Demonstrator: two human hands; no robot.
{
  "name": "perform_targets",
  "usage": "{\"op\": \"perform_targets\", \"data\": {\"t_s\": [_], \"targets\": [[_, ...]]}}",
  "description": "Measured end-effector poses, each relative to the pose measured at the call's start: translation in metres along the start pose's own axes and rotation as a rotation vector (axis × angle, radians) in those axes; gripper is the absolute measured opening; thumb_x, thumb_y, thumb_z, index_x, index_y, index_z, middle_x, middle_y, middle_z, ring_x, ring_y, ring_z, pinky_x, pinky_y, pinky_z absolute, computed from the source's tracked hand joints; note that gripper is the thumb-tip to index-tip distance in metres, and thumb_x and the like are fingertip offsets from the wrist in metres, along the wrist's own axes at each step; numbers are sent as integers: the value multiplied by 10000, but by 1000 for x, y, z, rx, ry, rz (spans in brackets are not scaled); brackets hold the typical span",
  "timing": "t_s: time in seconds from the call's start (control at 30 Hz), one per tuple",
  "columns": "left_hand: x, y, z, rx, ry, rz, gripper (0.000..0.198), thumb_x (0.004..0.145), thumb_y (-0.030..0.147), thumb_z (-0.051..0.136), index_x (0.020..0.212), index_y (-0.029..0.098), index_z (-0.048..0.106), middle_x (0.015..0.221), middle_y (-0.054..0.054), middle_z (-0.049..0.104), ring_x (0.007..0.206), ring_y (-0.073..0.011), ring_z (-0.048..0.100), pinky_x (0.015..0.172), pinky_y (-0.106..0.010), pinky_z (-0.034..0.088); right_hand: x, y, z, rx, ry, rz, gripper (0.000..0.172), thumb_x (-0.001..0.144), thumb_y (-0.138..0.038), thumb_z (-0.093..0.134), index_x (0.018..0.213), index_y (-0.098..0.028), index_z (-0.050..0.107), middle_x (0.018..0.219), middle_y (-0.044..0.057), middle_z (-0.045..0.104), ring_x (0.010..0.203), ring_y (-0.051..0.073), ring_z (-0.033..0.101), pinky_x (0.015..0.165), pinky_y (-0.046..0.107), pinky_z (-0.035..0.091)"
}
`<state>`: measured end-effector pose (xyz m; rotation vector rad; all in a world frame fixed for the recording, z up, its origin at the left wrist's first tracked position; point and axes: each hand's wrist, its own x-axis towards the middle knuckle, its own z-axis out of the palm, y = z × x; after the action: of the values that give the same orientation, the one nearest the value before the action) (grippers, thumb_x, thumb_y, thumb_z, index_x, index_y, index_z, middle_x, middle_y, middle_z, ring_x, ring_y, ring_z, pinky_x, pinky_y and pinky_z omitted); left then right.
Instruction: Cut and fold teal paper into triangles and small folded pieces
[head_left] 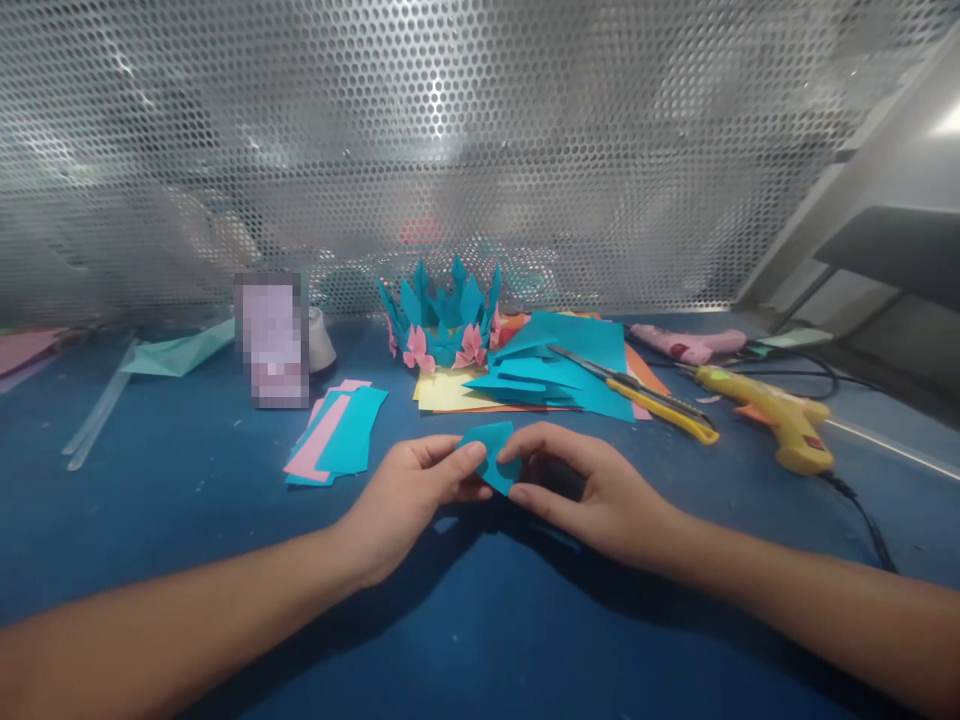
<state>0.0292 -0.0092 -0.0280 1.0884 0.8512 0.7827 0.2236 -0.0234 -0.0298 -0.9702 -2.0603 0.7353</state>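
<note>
A small piece of blue paper (495, 455) is held up just above the table, in front of me. My left hand (405, 505) pinches its left side, thumb on top and fingers behind. At its right side, my right hand (600, 490) has the thumb and index fingertip on the edge and lower corner, with the other fingers curled out of sight. Beyond the hands stands a blue paper crown (442, 310) with pointed tips and pink folded flowers. Blue and pink paper strips (341, 440) lie to the left of my left hand.
Stacked coloured paper sheets (570, 350) carry a yellow utility knife (652, 400). Farther right lie a yellow glue gun (787, 425) with its cord and a pink glue gun (686, 343). Clear glue sticks (101, 410) are at left. A perforated metal panel (435, 150) closes the back.
</note>
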Motion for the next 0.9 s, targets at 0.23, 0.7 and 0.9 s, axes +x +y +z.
{"op": "perform_targets", "data": {"t_s": [0.23, 0.7, 0.9], "targets": [[1, -3, 1, -3, -16, -10, 230, 790, 375, 650, 771, 147, 671, 735, -3, 599, 740, -107, 579, 811, -266, 470, 0, 4, -3, -37, 27, -42, 144, 794, -159, 613, 929, -204, 590, 905, 20, 635, 817, 140, 581, 682, 254, 490], [-2, -4, -2, -12, -50, -14, 221, 801, 353, 647, 834, 140, 698, 795, -14, 625, 740, -99, 594, 820, -266, 482, 2, 3, -1, -113, 116, -90, 42, 817, -218, 619, 857, -213, 631, 922, 38, 614, 893, 158, 568, 717, 254, 493], [-3, -4, 0, -17, -80, 12, 214, 801, 304, 653, 972, 182, 695, 912, -26, 664, 779, -99, 603, 800, -246, 494, 2, 5, -1, -171, 174, -67, 63, 815, -199, 601, 755, -202, 618, 897, 40, 603, 885, 169, 573, 733, 281, 476]]}}
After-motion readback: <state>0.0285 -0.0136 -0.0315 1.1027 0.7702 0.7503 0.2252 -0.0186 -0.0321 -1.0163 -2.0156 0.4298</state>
